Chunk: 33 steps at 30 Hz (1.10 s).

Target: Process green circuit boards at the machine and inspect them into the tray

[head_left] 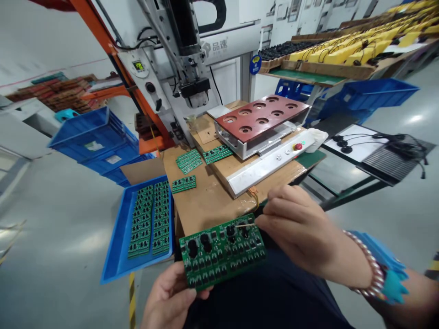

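Observation:
My left hand (174, 294) grips a green circuit board (222, 253) by its lower left corner, thumb on top. Black round blobs sit along the board's upper part, with rows of small black components below. Over its upper right, my right hand (298, 233) is closed in a pinch on a thin pale wooden stick (245, 225). The stick's tip lies at one of the black blobs; whether it touches cannot be told. A beaded bracelet and a blue band circle my right wrist.
Several green boards (190, 161) lie on the brown worktable (206, 205). A blue tray (118, 246) at left holds two rows of boards. Behind stands a machine with a red-brown fixture plate (255, 119) and a control bar (260, 169). Blue crates (92, 137) are stacked at left.

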Each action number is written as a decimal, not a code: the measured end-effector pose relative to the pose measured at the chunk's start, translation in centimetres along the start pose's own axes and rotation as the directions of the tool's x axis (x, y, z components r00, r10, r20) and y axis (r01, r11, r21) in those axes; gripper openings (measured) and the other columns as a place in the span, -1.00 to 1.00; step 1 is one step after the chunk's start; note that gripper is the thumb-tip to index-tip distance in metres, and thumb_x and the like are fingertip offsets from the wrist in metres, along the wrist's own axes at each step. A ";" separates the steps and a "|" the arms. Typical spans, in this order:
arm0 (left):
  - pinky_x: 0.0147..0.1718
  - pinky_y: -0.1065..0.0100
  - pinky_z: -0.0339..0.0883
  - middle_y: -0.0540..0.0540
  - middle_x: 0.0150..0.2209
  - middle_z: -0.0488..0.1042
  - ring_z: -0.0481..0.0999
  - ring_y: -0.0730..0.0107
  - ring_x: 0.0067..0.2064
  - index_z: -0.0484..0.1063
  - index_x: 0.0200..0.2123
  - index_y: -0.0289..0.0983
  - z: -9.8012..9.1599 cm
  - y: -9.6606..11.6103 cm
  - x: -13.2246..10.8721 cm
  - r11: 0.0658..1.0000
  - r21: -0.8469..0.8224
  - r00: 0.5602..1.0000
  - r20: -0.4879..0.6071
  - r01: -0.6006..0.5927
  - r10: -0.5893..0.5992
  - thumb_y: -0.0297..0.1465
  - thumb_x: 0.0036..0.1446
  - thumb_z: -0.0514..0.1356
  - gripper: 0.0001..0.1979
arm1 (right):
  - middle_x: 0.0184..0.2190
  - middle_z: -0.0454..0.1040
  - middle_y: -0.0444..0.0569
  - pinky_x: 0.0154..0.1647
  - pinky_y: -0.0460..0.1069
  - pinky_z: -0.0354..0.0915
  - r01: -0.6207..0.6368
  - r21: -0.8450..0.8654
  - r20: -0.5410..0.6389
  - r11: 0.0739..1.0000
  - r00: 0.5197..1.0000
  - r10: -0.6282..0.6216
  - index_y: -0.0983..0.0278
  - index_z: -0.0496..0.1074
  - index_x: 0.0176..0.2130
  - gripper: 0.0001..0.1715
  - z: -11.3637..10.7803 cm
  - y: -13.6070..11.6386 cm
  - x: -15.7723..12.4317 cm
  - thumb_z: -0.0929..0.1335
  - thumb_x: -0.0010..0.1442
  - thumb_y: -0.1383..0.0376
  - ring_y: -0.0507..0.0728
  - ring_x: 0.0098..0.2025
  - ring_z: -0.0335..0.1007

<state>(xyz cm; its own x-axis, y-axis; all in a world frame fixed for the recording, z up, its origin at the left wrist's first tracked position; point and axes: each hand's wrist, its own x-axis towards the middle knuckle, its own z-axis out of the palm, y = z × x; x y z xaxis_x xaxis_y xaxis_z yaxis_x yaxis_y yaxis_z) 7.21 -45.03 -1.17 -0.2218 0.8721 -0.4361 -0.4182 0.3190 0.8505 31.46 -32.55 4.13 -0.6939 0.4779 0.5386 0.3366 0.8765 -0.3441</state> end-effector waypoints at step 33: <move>-0.50 0.39 0.34 -0.10 -0.50 0.59 0.50 0.29 -0.45 0.60 -0.38 -0.26 0.5 0.8 0.2 0.998 -0.053 0.997 0.065 -0.039 0.043 -0.41 -0.28 0.39 -0.74 | -0.35 0.34 0.02 -0.23 0.08 0.15 0.005 0.022 0.030 1.000 1.000 -0.006 0.35 0.41 -0.25 -0.80 0.3 -0.5 -0.1 0.27 0.11 0.51 0.13 -0.20 0.16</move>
<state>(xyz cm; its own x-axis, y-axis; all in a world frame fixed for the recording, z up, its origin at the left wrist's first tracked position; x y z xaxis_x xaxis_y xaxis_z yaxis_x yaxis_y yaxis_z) 7.28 -44.47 -0.46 -0.1814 0.9073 -0.3793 -0.4552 0.2644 0.8502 31.18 -33.05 4.03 -0.7145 0.4707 0.5176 0.3189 0.8776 -0.3579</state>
